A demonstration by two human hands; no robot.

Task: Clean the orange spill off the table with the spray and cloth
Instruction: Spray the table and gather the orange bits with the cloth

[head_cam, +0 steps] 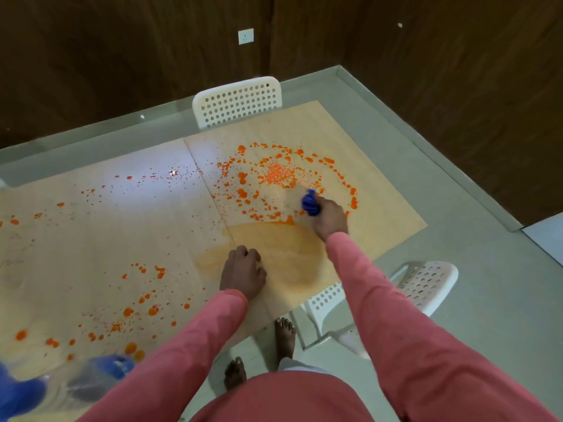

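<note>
Orange spill drops [280, 173] lie scattered in a ring on the light wooden table [380, 214], with more drops toward the left and front. My right hand [330, 219] grips a bunched blue cloth [310, 202] at the ring's right side, pressed on the table. A smeared orange patch [274, 248] spreads in front of the ring. My left hand [242, 271] rests on the table by that patch with its fingers curled under, holding nothing. A blurred clear spray bottle with blue parts [103, 374] lies at the front left edge.
A white perforated chair [237, 102] stands behind the table and another [423, 284] at its right front corner. Dark wood panel walls enclose the corner. My bare feet [285, 336] stand on the pale floor by the table's edge.
</note>
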